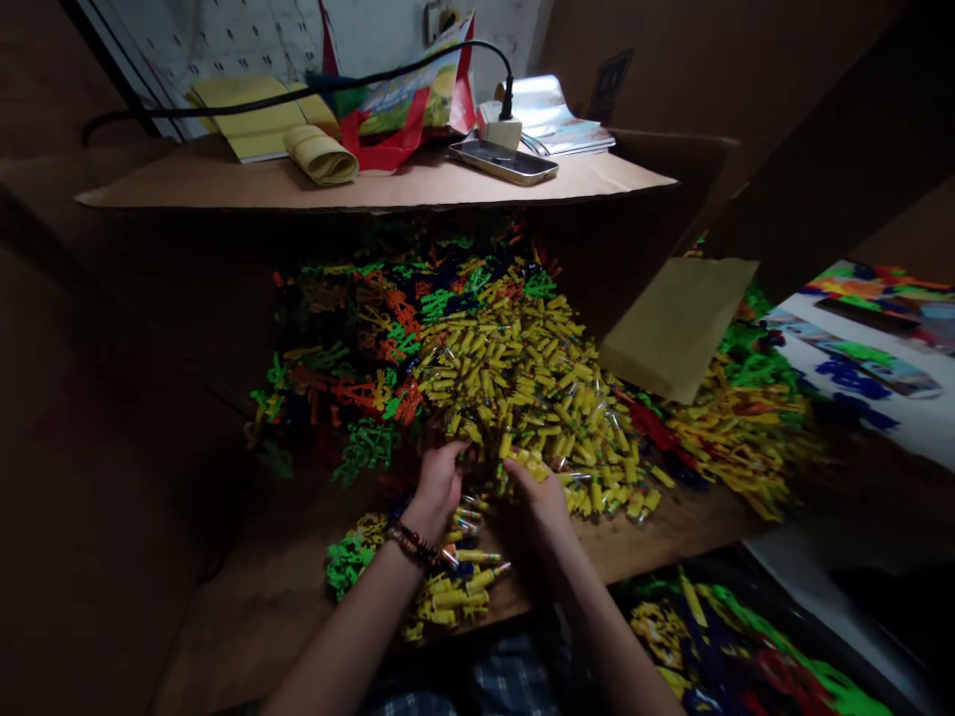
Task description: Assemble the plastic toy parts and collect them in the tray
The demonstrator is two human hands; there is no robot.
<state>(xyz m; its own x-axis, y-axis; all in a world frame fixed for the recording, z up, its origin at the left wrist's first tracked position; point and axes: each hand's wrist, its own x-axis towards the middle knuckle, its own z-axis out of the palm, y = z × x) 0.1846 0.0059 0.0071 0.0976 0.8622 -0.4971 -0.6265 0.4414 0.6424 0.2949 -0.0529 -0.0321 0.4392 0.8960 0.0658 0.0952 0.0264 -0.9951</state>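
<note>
Nearest the camera: checked cloth on the lap [477,686], and a printed bag of bright parts [716,636] low on the right, below the desk [671,537] edge

Small near heap [448,587] of yellow pieces w/ a green clump [347,562] lies on the desk front, just under the wrists. Left wrist wears a bead bracelet [410,542]

Left hand [439,484]: forearm comes up from lower left, palm down, fingers curled into the near edge of the big yellow pile [522,398]. Grip looks closed around a few pieces, but the fingertips are buried, so can't tell exactly what it holds

Right hand [541,492]: forearm from lower right, wrist bent, fingers pinched on yellow pieces at the pile's front edge, touching them. Hands sit close together, nearly meeting

Step, as I judge it: gathering or picking yellow pieces out of the big pile, w/ the near heap as the sorted lot. Next move prob calls for a firm pinch and a short pull back toward the body, w/o dragging loose neighbours off the desk front

Farther: mixed green, orange and blue pieces [350,368] left of the yellow pile; cardboard flap [675,323] and more yellow and green parts [746,408] to the right

Farthest: cardboard shelf [224,184] w/ yellow paper [254,124], phone [503,159], white plug adapter [498,129] w/ black cable
</note>
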